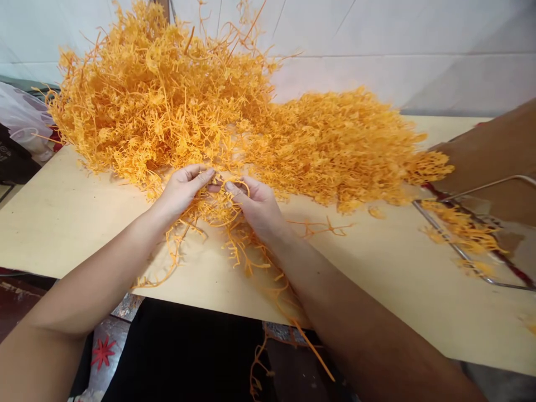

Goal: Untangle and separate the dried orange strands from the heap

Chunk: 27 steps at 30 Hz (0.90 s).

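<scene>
Both my hands meet over the table, pinching orange plastic-looking sprigs with thin branching stems. My left hand (190, 183) closes thumb against fingers on part of a sprig (220, 204). Beside it, my right hand (257, 204) grips the same tangle, and a thin stem loops round near its thumb. Stems trail below my hands over the table's front edge, one straight orange stalk (314, 352) among them. Just beyond rises a tall tangled heap of orange sprigs (163, 95). To its right lies a flatter pile of orange pieces (335, 148).
The pale table (372, 279) stands against a white wall (397, 67). At the right are a cardboard box (494, 151) and a metal wire frame (452, 245) with orange pieces on it. A plastic bag (25, 111) sits far left. A red star-shaped piece (103, 353) lies below.
</scene>
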{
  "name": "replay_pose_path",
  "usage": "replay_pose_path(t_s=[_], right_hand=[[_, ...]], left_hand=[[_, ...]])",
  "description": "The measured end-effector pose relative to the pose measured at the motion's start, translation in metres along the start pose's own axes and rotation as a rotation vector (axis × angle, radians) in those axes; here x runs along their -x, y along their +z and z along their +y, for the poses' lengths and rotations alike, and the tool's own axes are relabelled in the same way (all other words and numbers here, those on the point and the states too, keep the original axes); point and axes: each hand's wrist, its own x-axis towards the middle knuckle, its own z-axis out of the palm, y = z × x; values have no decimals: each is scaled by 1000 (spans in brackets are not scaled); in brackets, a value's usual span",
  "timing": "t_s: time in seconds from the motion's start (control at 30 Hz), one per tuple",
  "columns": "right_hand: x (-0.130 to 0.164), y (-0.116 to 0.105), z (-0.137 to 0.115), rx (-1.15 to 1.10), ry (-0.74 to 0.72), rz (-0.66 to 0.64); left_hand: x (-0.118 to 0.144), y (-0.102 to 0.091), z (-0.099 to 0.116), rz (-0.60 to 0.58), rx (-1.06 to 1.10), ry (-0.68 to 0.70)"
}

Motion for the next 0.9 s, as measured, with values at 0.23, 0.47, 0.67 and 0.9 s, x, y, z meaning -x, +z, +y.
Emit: replay_pose_path(t_s=[0.23, 0.47, 0.67, 0.9], right_hand=[[0, -5, 1, 94, -39, 52], [0, -7, 5, 56, 1, -88], [-4, 2, 9, 51, 42, -73], [-9, 7, 10, -32, 86, -95]], left_hand=[[1, -2, -1, -1, -18, -27], [0, 0, -2, 84, -31, -17], [-4, -2, -8, 105, 53, -63], [-4, -1, -12, 211, 39, -152]])
